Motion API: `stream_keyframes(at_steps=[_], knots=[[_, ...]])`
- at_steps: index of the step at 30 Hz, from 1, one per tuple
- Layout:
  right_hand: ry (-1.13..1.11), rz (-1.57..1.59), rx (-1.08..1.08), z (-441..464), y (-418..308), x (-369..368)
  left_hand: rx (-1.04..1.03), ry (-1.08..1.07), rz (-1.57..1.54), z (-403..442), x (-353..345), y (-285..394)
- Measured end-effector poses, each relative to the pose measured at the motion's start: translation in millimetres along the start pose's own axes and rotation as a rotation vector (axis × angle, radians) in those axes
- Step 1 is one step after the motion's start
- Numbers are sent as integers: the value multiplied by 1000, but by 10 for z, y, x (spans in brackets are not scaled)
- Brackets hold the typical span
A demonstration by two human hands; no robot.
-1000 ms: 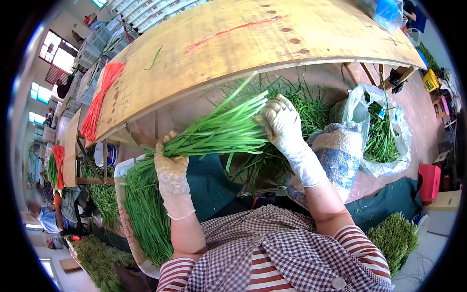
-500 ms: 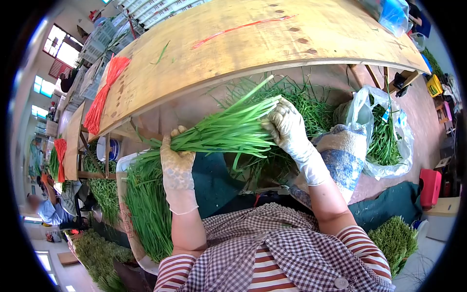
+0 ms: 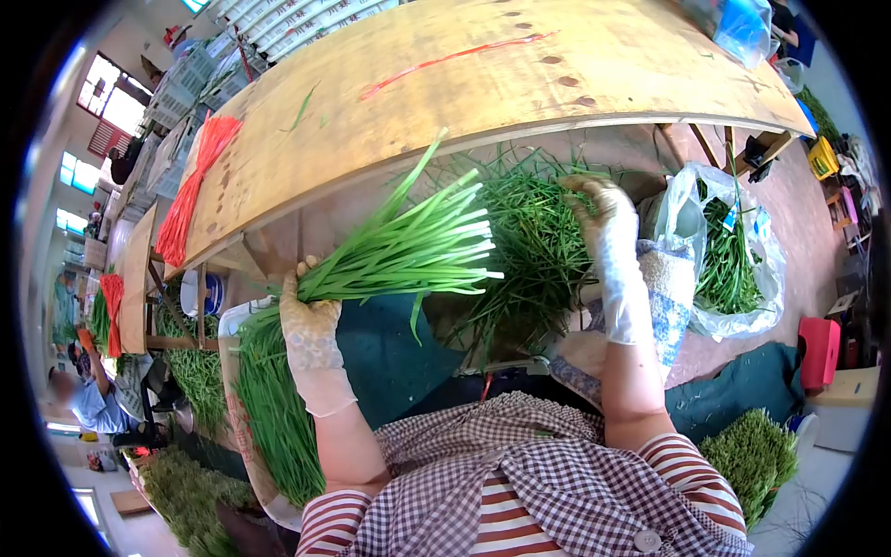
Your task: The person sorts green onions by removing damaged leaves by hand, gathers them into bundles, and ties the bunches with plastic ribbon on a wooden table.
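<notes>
One red strand [image 3: 462, 53] on wooden tabletop [image 3: 445, 97], crates [image 3: 302, 26] beyond, left hand [image 3: 309, 323] gripping stalks [image 3: 408, 251], right hand [image 3: 609, 212] loosely curled

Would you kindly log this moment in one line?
left hand: gripping green stalks | right hand: apart from stalks | red string: on table

Head-worn view, close, facing forward and down.

From the right hand [image 3: 605, 215], a gap runs toward nine o'clock over loose greens [image 3: 536, 227] as far as the stalk bunch [image 3: 404, 243]; the wooden surface [image 3: 464, 85] bars twelve, a plastic bag [image 3: 770, 283] stands at three.
</notes>
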State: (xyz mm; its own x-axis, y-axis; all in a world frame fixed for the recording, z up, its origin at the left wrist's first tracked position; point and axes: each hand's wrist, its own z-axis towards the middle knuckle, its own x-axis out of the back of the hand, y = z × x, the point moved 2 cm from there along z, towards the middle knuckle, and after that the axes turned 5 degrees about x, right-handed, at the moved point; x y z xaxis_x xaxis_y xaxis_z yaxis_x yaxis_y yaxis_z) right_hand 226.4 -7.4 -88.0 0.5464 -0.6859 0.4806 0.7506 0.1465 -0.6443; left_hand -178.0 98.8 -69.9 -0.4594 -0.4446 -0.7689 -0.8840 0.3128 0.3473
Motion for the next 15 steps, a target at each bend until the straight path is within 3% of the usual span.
stream_keyframes(at_steps=[1,3,5,6,9,12,15], knots=[[-28,293,-19,21,-187,-82,12,0,-8,3,3,-43],[-178,403,51,44,-673,-107,15,4,15,31,-3,-129],[-168,321,173,10,-771,-228,31,-1,33,43,-4,-204],[-212,470,239,22,-731,-313,47,-6,38,30,4,-232],[-207,227,381,-19,-698,-351,55,-13,32,24,-1,-284],[-226,613,-67,-180,-716,-389,38,-63,51,-41,-76,-351],[-200,685,-142,-263,-733,-467,44,-160,73,-55,-122,-378]])
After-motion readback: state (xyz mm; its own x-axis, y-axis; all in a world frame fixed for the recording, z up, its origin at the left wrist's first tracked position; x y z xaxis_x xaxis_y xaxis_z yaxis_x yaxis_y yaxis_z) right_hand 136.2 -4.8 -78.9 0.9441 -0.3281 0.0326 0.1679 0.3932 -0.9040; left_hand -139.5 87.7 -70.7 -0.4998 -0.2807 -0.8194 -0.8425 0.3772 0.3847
